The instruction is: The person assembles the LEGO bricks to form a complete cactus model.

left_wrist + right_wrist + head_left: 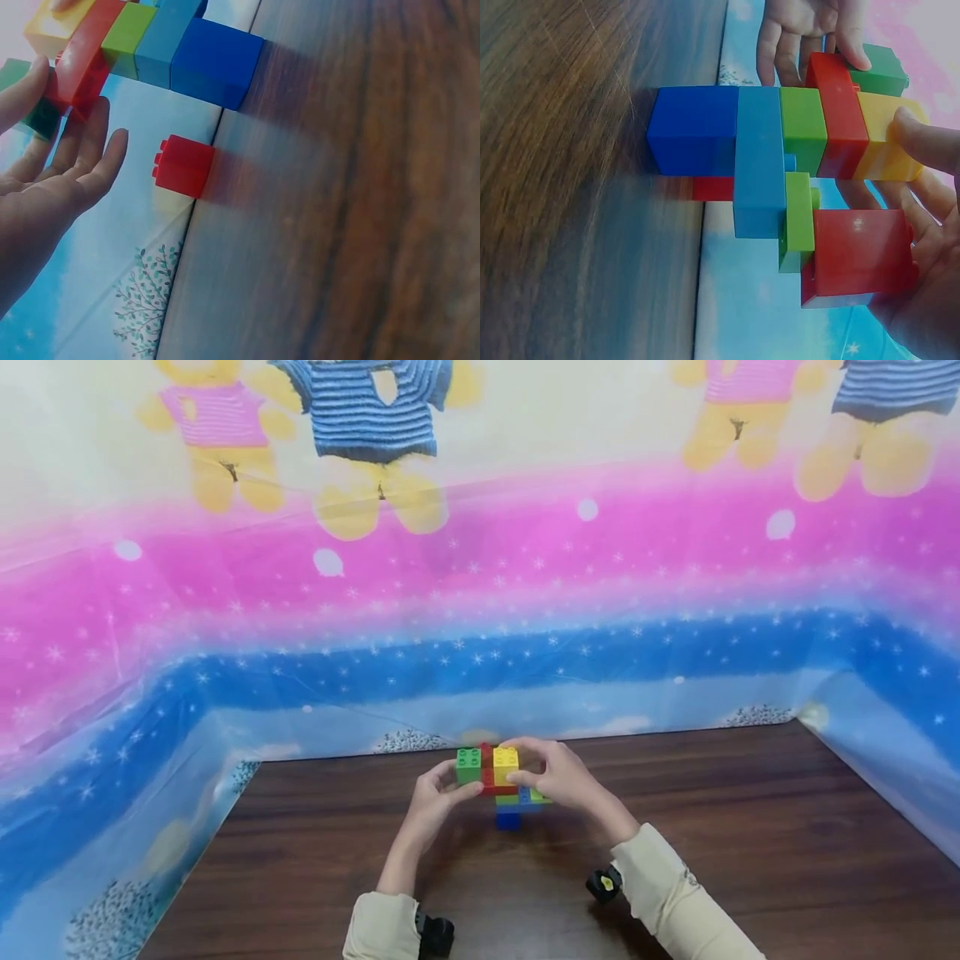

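Observation:
A tower of toy building blocks stands on the table between both hands. At its foot is a dark blue block, carrying a light blue bar, a lime block and a red bar. A green block and a yellow block sit side by side on the red bar. My left hand pinches the green block, thumb in front. With thumb and fingers, my right hand grips the yellow block. On the light blue bar's other end, a thin lime block bears a red block.
A separate red block stands on the brown wooden table behind the tower. A printed cloth hangs along the table's back and sides. Small black devices sit at both sleeve cuffs.

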`<state>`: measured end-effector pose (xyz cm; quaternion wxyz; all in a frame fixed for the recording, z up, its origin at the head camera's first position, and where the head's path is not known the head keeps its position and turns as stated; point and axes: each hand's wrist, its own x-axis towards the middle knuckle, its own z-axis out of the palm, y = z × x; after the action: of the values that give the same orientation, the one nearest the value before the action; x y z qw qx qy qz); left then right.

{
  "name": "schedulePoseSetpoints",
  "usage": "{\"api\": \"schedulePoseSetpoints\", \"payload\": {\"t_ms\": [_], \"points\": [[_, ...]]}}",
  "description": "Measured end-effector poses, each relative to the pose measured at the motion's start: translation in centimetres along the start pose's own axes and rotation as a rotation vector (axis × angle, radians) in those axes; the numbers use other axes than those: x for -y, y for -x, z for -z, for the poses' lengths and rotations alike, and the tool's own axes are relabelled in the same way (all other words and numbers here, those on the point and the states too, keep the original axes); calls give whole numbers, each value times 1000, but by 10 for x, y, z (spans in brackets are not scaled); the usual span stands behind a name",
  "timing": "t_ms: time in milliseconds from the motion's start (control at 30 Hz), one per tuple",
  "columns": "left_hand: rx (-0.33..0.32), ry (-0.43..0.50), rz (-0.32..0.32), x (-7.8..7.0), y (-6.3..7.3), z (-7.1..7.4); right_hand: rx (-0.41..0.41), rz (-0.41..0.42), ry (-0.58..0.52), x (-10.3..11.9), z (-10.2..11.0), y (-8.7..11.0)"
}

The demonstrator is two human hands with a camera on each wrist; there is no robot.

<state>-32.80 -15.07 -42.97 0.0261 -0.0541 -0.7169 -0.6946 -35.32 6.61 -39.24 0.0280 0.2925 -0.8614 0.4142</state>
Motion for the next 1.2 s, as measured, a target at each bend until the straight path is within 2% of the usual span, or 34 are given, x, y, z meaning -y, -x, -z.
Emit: {"api": "schedulePoseSetpoints", "payload": {"t_ms": [300, 433, 833, 1200], "points": [[5, -8, -12, -1, 1, 2, 40, 8, 23, 4, 3, -4], [8, 4, 4, 1, 1, 2, 82, 35, 42, 3, 6, -6], [12, -4, 12, 1, 1, 4, 140, 70, -27, -2, 8, -9], [28, 8, 9, -2, 2, 5, 186, 55, -107, -8, 13, -15]]}}
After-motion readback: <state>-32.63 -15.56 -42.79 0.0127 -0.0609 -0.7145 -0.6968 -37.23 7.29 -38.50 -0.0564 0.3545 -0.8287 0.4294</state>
